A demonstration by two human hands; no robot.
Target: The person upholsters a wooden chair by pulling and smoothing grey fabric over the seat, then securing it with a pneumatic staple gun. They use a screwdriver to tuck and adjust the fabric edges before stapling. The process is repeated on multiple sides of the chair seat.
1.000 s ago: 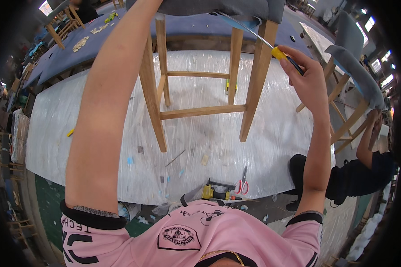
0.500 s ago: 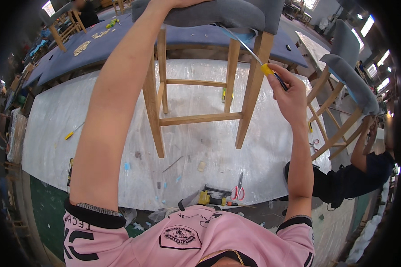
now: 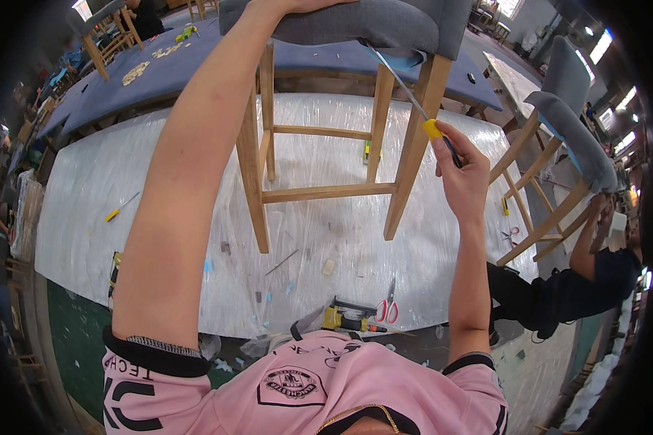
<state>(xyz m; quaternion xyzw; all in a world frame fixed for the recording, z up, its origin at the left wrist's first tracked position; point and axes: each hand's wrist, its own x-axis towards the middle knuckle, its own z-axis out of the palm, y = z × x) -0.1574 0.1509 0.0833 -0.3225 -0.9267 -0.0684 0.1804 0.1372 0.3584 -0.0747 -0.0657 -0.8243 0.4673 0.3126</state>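
Note:
A grey upholstered chair (image 3: 403,27) with wooden legs stands on the plastic-covered tabletop in front of me. My left hand (image 3: 297,4) rests on top of its seat, partly cut off by the upper edge; the part that shows lies stretched out. In my right hand (image 3: 463,174) is a screwdriver (image 3: 431,129) with a yellow and dark handle, gripped by the handle. Its long metal shaft slants up to the left, and the tip meets the lower edge of the seat cover. Light blue material (image 3: 405,59) shows under the seat beside the shaft.
The table (image 3: 159,254) also carries scissors (image 3: 387,310), a yellow and black staple gun (image 3: 341,317), another screwdriver (image 3: 113,214) and scraps. Behind it stands a blue-topped table (image 3: 218,65). A second grey chair (image 3: 569,138) and a co-worker (image 3: 588,290) are at the right.
My right hand has dropped slightly with the screwdriver, whose shaft now points more steeply upward. The tip stays at the seat's lower edge. My left hand remains on the seat.

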